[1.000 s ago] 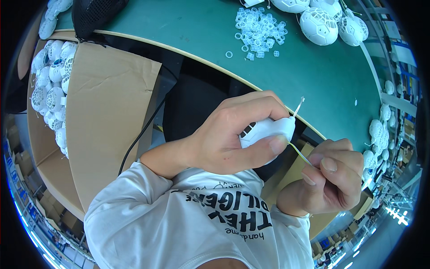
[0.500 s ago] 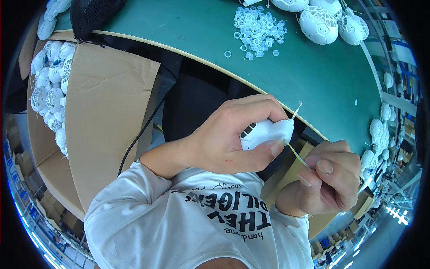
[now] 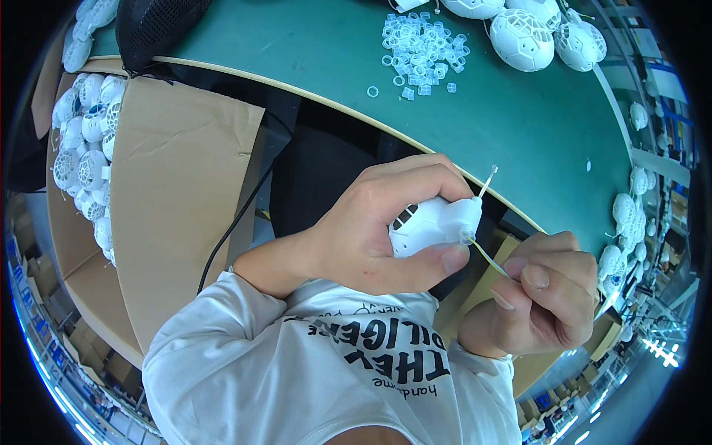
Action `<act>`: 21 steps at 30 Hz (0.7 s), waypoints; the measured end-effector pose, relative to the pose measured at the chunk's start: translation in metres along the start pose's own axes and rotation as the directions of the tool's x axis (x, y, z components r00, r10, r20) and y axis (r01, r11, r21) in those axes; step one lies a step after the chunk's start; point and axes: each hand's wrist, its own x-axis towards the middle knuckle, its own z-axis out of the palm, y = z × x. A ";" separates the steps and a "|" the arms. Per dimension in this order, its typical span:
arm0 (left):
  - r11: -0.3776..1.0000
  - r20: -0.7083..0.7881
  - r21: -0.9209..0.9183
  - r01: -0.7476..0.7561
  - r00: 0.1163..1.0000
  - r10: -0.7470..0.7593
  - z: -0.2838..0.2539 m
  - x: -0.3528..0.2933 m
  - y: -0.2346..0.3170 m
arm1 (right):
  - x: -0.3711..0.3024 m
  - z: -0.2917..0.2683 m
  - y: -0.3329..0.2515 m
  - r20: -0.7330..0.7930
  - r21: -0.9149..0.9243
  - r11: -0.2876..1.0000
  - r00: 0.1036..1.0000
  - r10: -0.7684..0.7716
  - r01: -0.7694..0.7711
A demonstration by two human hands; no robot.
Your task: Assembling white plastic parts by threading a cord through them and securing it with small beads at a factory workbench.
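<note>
My left hand (image 3: 386,222) is closed around a white plastic housing (image 3: 432,228) with dark slots in its side. Its thumb lies along the lower edge of the housing. From the end nearest the table a short white lead with a small tip (image 3: 488,180) sticks out. A thin yellow-and-white wire (image 3: 489,259) leaves the housing beside my left thumb. My right hand (image 3: 545,293) pinches the other end of this wire between thumb and fingers, apart from the housing. Both hands are in front of the table's edge.
Small clear plastic rings (image 3: 424,50) lie heaped on the green table (image 3: 519,119). White patterned shells (image 3: 521,38) sit at the back right. On the left, an open cardboard box (image 3: 182,163) holds many similar shells (image 3: 91,169). A black mesh item (image 3: 159,33) and a black cable (image 3: 245,211) are nearby.
The housing has turned slightly in my left hand, and the thumb has shifted, showing more of the wire's exit. My right hand keeps its pinch on the wire, almost unmoved.
</note>
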 end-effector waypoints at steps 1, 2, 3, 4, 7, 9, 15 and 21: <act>1.000 -0.001 0.001 0.001 1.000 -0.001 0.000 0.000 0.000 | 0.000 0.000 0.000 0.004 0.000 1.000 1.000 -0.001 0.001; 1.000 -0.006 0.014 0.013 1.000 -0.013 0.000 0.000 0.001 | 0.000 0.001 0.000 0.004 0.002 1.000 1.000 -0.001 0.001; 0.999 -0.012 0.027 0.026 1.000 -0.026 0.000 -0.001 0.002 | 0.000 0.001 0.000 0.008 0.003 1.000 1.000 -0.001 0.001; 0.999 -0.013 0.036 0.039 0.999 -0.039 0.000 0.000 0.002 | 0.001 0.001 -0.001 0.009 0.000 1.000 1.000 0.001 -0.001; 0.999 -0.022 0.049 -0.012 1.000 0.013 -0.003 0.001 -0.001 | 0.000 0.005 -0.003 0.007 0.000 1.000 1.000 0.005 -0.005; 0.998 -0.027 0.056 -0.036 0.999 0.038 -0.003 0.001 -0.001 | 0.001 0.007 -0.003 0.001 0.013 1.000 1.000 0.002 -0.002; 0.998 0.022 -0.033 0.051 0.998 -0.051 -0.004 0.001 0.004 | -0.006 0.009 0.002 -0.045 0.112 0.993 0.998 0.037 -0.032; 0.996 0.003 -0.082 -0.035 0.999 0.035 -0.001 -0.001 -0.007 | -0.015 0.020 0.007 -0.039 0.300 0.927 0.968 0.248 -0.226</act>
